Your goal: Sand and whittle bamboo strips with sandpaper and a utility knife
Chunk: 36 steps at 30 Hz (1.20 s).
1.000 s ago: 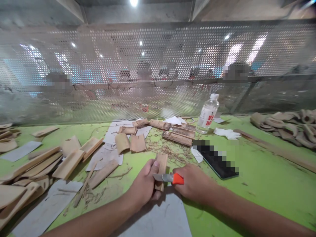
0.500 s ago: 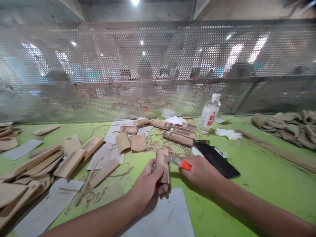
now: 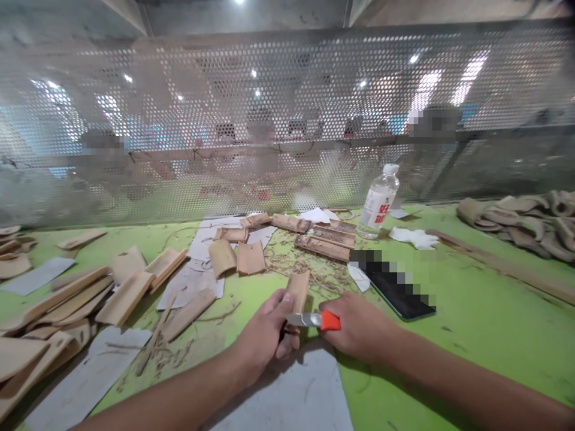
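Note:
My left hand (image 3: 269, 326) is closed around a short curved piece of split bamboo (image 3: 297, 291), thumb on top and fingers underneath. In my right hand (image 3: 353, 326) is a knife with an orange handle (image 3: 331, 320). Its metal blade (image 3: 305, 319) lies across the lower part of the piece, close to my left thumb. Whether the edge touches the bamboo I cannot tell. Below both hands a sheet of white paper (image 3: 309, 389) lies on the green table. Several more curved bamboo pieces (image 3: 250, 258) rest just beyond my hands.
Stacked bamboo strips (image 3: 81, 293) cover the left side. A phone (image 3: 402, 293) lies right of my right hand, with a plastic bottle (image 3: 380, 203) behind it. A long strip (image 3: 503, 263) and a bamboo heap (image 3: 539, 227) are at right. A perforated metal screen (image 3: 278, 131) closes the back.
The knife blade has moved down along the bamboo piece toward me, and my right hand has come slightly left and lower. The bamboo piece has tilted a little in my left hand.

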### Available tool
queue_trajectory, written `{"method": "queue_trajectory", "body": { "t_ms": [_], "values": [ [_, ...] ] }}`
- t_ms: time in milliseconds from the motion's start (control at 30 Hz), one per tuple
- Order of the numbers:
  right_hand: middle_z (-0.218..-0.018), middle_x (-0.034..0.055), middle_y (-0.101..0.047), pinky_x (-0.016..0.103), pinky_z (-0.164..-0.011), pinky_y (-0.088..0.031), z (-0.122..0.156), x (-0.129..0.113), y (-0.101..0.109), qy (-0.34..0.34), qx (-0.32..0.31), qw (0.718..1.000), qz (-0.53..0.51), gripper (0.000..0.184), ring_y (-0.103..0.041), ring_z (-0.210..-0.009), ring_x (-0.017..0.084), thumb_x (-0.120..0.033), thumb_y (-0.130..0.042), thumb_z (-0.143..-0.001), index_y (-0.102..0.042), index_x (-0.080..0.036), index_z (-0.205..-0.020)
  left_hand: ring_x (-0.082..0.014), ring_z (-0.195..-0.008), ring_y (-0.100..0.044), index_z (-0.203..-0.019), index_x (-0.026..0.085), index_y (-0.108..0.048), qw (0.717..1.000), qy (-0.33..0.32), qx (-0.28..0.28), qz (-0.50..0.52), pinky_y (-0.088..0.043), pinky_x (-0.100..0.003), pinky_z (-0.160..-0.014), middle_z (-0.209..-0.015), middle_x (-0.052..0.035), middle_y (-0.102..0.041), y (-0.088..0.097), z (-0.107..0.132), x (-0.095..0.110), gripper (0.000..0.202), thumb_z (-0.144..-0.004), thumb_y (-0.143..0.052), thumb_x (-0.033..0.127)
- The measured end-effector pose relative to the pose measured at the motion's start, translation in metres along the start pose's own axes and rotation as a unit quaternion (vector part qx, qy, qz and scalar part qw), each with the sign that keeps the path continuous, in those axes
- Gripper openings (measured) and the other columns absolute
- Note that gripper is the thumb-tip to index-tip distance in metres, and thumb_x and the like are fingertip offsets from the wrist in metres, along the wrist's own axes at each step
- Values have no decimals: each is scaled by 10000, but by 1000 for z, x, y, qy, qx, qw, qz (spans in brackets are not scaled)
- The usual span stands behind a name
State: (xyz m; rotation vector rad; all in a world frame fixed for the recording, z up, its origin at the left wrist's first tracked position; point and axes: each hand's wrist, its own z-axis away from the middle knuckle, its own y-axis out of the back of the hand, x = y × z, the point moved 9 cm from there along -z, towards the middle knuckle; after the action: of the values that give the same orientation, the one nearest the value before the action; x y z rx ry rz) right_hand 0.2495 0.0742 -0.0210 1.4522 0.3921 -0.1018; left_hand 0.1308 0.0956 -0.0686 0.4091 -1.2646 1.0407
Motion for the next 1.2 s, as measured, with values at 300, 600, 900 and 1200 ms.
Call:
{"method": "queue_trajectory", "body": {
  "t_ms": [300,600,900,1200],
  "values": [
    [-614,48,-616,286,-541,-234,-6,22,9,-39,17,998,36,236,-464,-556,150,-203,-514,-857,-592,-183,-636,-57,-344,-286,-1071,213,-471,1000,5,14,-1,-226,-188,-392,-527,58,-596,2,3,-2,621,-816,-668,744],
    [-537,-1,-588,243,-511,-269,2,-4,-5,21,-22,999,14,184,-402,-495,117,-235,-560,-778,-549,-195,-599,-53,-367,-234,-935,255,-368,998,15,10,53,-236,-189,-397,-505,99,-538,3,-1,-3,721,-660,-763,791],
    [-593,40,-662,271,-524,-236,1,-3,-2,5,-17,999,43,170,-461,-523,139,-229,-561,-788,-603,-191,-628,-52,-352,-224,-996,226,-442,1000,-5,11,26,-223,-184,-385,-461,110,-514,1,3,3,753,-670,-733,839],
    [-647,33,-679,286,-556,-214,3,3,1,-28,15,998,47,66,-494,-571,151,-188,-622,-736,-654,-193,-679,-79,-372,-263,-1180,221,-447,1000,-26,17,-1,-234,-190,-404,-456,125,-474,5,4,10,743,-777,-681,801]
  ]
}}
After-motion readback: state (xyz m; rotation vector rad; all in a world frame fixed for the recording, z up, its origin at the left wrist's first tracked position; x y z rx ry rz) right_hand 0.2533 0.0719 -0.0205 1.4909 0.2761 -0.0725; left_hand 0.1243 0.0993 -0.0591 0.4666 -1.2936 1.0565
